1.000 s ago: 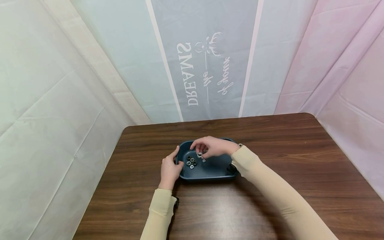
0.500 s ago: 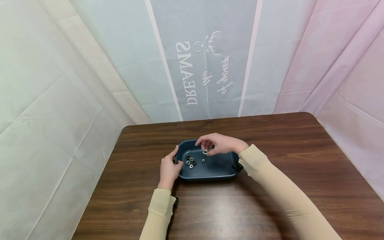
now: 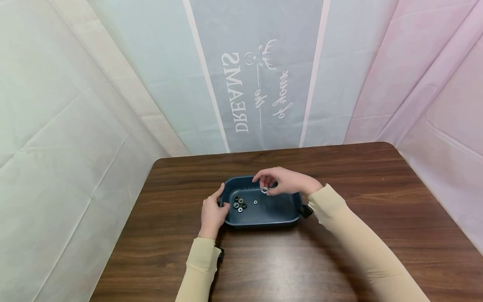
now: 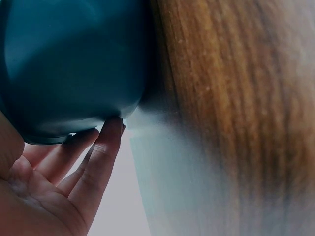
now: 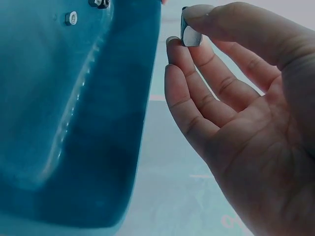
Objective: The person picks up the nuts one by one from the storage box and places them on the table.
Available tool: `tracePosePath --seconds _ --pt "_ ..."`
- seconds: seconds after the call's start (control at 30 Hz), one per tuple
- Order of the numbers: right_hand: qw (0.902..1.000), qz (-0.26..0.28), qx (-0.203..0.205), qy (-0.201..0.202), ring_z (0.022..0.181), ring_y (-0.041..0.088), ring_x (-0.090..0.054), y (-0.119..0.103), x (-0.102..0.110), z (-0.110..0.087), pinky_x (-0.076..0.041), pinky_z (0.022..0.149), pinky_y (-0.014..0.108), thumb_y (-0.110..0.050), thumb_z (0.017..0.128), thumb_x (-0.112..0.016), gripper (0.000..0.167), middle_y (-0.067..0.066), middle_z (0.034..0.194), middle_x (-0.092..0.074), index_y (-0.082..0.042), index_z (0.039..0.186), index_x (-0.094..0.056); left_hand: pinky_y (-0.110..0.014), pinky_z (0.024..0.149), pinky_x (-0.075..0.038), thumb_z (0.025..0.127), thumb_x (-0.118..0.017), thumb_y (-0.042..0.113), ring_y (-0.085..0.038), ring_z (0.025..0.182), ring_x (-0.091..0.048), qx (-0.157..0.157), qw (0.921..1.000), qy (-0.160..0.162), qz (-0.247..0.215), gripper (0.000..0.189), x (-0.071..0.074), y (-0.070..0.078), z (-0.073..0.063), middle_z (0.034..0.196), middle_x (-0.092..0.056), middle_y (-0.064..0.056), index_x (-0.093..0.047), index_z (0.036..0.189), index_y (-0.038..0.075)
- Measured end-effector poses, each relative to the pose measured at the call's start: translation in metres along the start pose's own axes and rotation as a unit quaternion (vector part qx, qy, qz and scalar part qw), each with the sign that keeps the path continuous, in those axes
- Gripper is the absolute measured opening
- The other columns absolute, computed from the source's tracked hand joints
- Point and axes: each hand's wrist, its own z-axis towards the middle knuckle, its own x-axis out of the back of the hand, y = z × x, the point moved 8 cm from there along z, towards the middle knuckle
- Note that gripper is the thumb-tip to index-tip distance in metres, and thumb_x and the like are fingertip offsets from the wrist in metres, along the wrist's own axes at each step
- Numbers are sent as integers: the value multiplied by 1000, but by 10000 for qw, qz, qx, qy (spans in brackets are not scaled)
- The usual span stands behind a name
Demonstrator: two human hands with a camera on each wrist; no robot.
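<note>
My left hand (image 3: 213, 213) grips the left end of a dark blue tray (image 3: 273, 212), thumb over the rim. In the left wrist view its fingers lie against the tray's outer wall (image 4: 74, 64). Over the tray's back right part, my right hand (image 3: 289, 181) pinches a silver hex nut (image 3: 265, 190) between thumb and fingertips. The right wrist view shows this nut (image 5: 192, 32) edge-on, held at the level of the tray's rim. One small nut (image 3: 255, 202) lies alone on the tray floor, left of the right hand.
Several silver and black nuts (image 3: 240, 205) sit bunched in the tray's left part. The tray stands on a dark wooden table (image 3: 279, 260). Behind the table hangs a cloth with printed lettering (image 3: 235, 92).
My right hand has moved to the right and slightly back, carrying the hex nut away from the bunch. My left hand stays on the tray's rim.
</note>
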Motion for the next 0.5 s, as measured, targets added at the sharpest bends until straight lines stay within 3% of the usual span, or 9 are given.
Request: tracePosePath --seconds 0.17,0.5 --pt "10000 -52 53 50 91 17 -59 2 1 -9 -49 82 35 1 86 -63 45 8 99 -60 -15 127 -55 -30 46 -38 80 -63 1 -18 43 -43 16 10000 -6 -7 65 0 0 -1 114 -66 -12 -50 141 22" --pt "9997 -25 -88 215 93 20 -60 10 7 -27 -48 84 37 2 86 -64 45 9 99 -59 -13 127 -56 -30 47 -38 80 -63 1 -17 46 -44 -2 10000 6 -11 66 -1 0 -1 112 -67 -12 -50 141 23"
